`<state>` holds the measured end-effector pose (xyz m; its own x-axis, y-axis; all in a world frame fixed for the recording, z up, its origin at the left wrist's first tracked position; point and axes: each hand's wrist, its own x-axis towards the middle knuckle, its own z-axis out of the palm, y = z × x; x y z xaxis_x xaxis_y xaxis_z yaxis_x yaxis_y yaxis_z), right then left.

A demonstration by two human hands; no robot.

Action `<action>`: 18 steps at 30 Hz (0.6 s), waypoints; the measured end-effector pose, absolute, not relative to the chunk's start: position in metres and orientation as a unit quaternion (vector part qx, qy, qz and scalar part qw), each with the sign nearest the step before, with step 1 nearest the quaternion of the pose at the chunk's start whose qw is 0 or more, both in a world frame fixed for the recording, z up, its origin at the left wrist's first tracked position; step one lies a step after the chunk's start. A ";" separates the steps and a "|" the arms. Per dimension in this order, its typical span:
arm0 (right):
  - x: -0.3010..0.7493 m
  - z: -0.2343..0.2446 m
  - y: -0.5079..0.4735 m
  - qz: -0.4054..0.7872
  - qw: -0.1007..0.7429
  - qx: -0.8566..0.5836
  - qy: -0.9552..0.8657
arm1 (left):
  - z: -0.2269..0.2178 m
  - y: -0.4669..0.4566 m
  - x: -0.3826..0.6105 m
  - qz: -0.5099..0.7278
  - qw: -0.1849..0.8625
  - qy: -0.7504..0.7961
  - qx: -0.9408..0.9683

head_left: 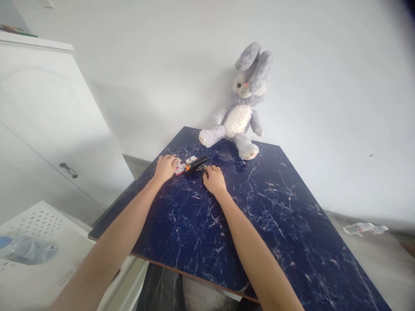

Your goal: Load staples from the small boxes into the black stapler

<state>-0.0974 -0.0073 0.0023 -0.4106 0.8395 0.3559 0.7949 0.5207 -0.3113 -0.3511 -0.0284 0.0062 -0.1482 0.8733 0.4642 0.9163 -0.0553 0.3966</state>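
On the dark blue marbled tabletop [259, 207] both my arms reach forward. My left hand [165, 167] is curled, its fingers closed over a small red and white box [180, 168]. My right hand [214, 179] rests knuckles up, fingers bent, touching the near end of a black stapler-like tool [196, 164] with an orange tip. A second small white box [191, 159] lies just behind the tool. What the right fingers pinch is hidden.
A grey and white plush rabbit [241, 112] sits at the table's far edge against the white wall. A white cabinet [42, 125] with a dark handle stands at left. A perforated white surface [35, 246] sits at lower left. A crumpled plastic bottle [365, 228] lies at right.
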 end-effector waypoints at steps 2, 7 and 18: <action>-0.096 0.002 -0.012 0.050 0.246 -0.485 -0.838 | 0.011 -0.030 -0.349 -0.343 0.048 -0.694 -0.631; -0.074 0.001 -0.038 0.073 0.276 -0.440 -0.851 | 0.025 -0.042 -0.342 -0.384 0.041 -0.721 -0.575; 0.018 0.007 -0.100 0.083 0.284 -0.432 -0.852 | 0.037 -0.059 -0.298 -0.388 0.151 -0.605 -0.679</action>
<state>0.0180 -0.0999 0.0070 -0.4658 0.7828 0.4125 0.6888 0.6134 -0.3863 -0.2975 -0.0591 0.0371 -0.0325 0.7047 0.7087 0.9385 -0.2223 0.2641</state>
